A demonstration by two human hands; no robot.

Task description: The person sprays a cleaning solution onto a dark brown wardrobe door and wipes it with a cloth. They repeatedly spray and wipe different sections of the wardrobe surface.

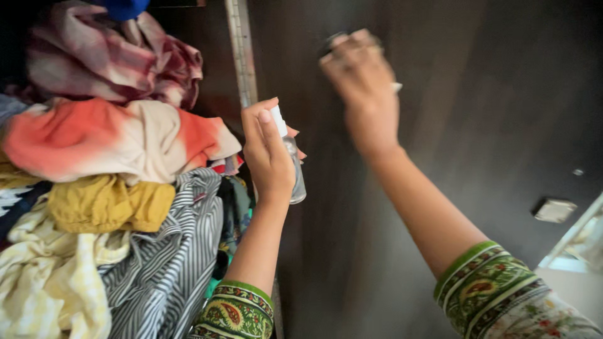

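Hands: left (269, 150) grasping spray bottle (294, 168); right (361, 78) clenched on cloth (396, 86); clothes pile (119, 188) leftward.

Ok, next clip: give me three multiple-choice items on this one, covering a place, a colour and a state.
1. Where is the pile of clothes?
A. left of the dark door
B. right of the dark door
C. on the floor tiles

2. What colour are the sleeve cuffs?
A. plain blue
B. green with a pattern
C. black

3. How is the spray bottle held?
A. lying on the clothes
B. gripped in the left hand
C. gripped in the right hand

Key: 1 A, the clothes are heaped left of the dark door. 2 B, both cuffs show green patterned trim. 3 B, the left hand's fingers wrap around it while the right hand presses against the door.
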